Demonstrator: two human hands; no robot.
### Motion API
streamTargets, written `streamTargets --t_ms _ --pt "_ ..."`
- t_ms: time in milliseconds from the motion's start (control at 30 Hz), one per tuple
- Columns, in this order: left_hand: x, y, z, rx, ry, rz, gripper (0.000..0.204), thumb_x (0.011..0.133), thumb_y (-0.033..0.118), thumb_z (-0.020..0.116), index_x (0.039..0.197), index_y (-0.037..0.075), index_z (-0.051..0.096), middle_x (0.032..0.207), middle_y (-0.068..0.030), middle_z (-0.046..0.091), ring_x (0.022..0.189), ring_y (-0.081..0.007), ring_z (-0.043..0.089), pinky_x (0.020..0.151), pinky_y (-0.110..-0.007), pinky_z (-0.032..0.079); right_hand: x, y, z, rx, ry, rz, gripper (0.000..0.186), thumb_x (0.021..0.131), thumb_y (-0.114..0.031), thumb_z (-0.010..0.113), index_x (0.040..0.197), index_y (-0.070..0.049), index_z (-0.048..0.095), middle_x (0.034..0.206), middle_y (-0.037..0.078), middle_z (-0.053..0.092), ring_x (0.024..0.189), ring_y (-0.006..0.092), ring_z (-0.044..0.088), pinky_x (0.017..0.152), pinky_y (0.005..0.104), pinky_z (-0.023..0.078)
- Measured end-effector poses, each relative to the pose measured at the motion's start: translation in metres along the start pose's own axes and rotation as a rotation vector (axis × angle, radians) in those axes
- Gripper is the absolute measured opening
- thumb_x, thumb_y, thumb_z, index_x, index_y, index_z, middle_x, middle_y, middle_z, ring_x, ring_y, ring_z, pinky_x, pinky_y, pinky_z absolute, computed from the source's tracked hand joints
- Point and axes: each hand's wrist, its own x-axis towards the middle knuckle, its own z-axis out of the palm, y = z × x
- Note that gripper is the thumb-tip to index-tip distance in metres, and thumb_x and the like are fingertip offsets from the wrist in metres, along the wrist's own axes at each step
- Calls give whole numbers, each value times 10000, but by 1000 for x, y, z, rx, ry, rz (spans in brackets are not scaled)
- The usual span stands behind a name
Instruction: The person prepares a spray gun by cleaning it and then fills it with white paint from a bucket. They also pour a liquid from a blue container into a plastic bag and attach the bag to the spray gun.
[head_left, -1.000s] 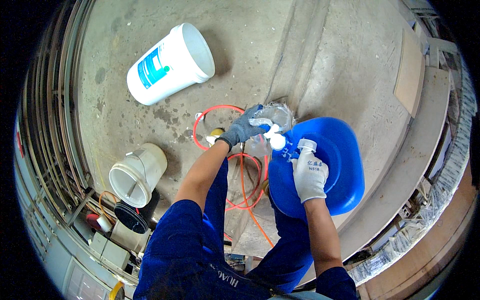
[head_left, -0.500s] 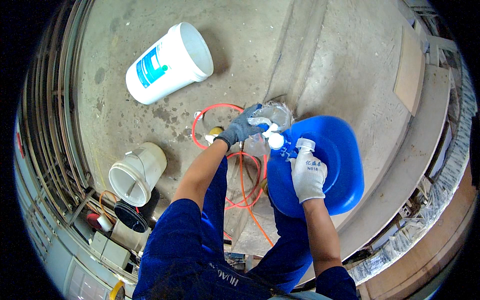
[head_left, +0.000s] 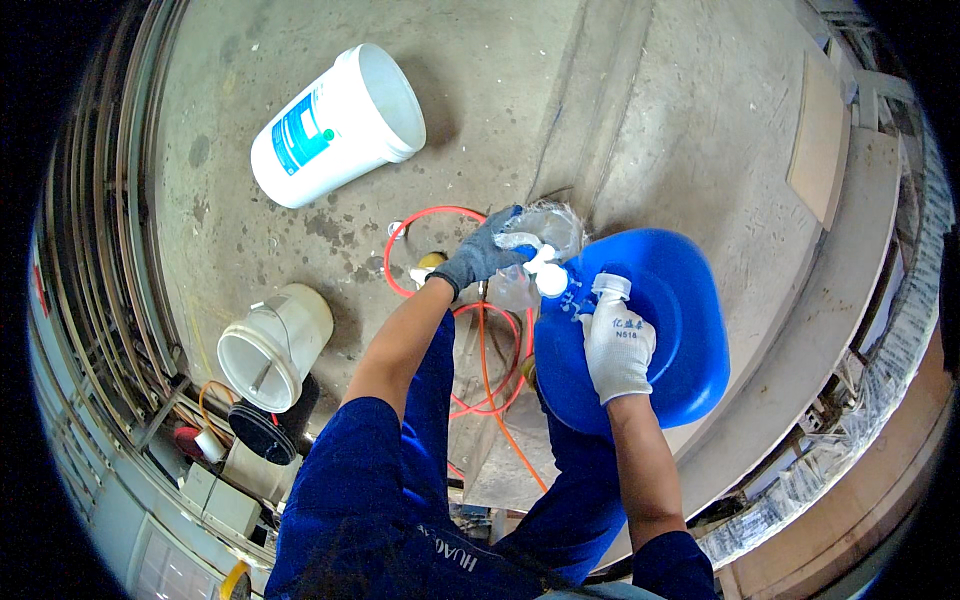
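My left hand (head_left: 480, 255), in a grey glove, grips a clear plastic container (head_left: 552, 225) with crinkly edges. Just below it, a white shape (head_left: 550, 280), perhaps spout or liquid, sits at the corner of a large blue jerrycan (head_left: 680, 330), with white splashes on the blue plastic; I cannot tell exactly what it is. My right hand (head_left: 615, 345), in a white glove, is closed on the jerrycan's top, beside a translucent white cap (head_left: 611, 285). A red hose (head_left: 430, 212) lies coiled on the floor beneath my left hand, and a yellow object (head_left: 432, 262) is partly hidden behind it.
A white bucket (head_left: 330, 140) lies on its side on the concrete floor (head_left: 700, 120). At left are a dirtier bucket (head_left: 300, 330) and a black round container (head_left: 262, 432). Rails (head_left: 120, 250) line the left side; a board (head_left: 812, 150) and a wrapped edge (head_left: 860, 420) line the right.
The blue jerrycan and my right hand have shifted slightly upward. My left hand stays on the clear container, barely moved.
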Motion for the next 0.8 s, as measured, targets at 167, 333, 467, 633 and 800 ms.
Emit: streamTargets --t_ms 167,333,467,633,800 --pt "1 -8 1 -2 -4 40 867 752 285 779 1422 16 299 1350 -161 467 1213 -233 479 1014 -332 389 -1 -2 -5 -21 1 -7 354 830 -278 627 1038 -23 498 717 128 665 641 292 671 551 424 530" --pt "3 -8 1 -1 -5 36 871 750 284 783 1421 12 298 1344 -158 476 1212 -226 478 1015 -327 388 0 -2 -3 -27 6 -7 351 831 -275 630 1040 -26 500 723 129 664 631 292 669 552 426 530" --pt "2 -5 2 0 -1 40 875 747 291 785 1421 12 301 1343 -157 477 1212 -230 479 1016 -326 388 0 -2 -5 -17 -11 4 349 828 -277 634 1031 -21 509 723 130 661 619 289 666 543 421 530" --pt "3 -14 4 24 5 64 884 744 304 787 1424 18 300 1344 -159 476 1212 -238 480 1014 -330 391 -3 1 -1 -22 22 -45 340 830 -268 629 1023 -8 523 723 137 662 620 285 668 526 407 529" --pt "3 -16 6 -21 16 58 887 743 305 788 1426 23 296 1342 -159 475 1211 -237 481 1014 -330 393 -3 0 0 -31 41 -54 318 836 -268 623 994 -6 536 739 141 660 625 282 669 526 406 530"
